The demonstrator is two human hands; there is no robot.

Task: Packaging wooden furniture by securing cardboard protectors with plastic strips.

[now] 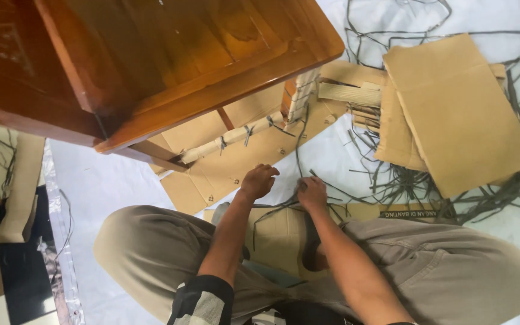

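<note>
Grey plastic strapping runs between the two hands as a thin band — its long axis lies roughly side to side across the person's lap, from the left hand over to the right hand. Both hands sit close together just above the knees, near the edge of a flat cardboard sheet that rests on the lap. The left grip is curled into a loose fist with the fingers folded under; it seems to pinch the strap, though the contact itself is hidden by the knuckles. The right grip is likewise closed, fingertips bunched down at the strap's other end, and I cannot tell for sure how firmly it holds.

From the hands the strap trails upward and away toward a cardboard-wrapped leg of the wooden furniture, which is bound at intervals with the same grey bands. The left hand is the nearer one to that wrapped leg; the right hand lies closer to the loose tangle of cut straps and the folded cardboard pieces — all spread on the white floor covering.
</note>
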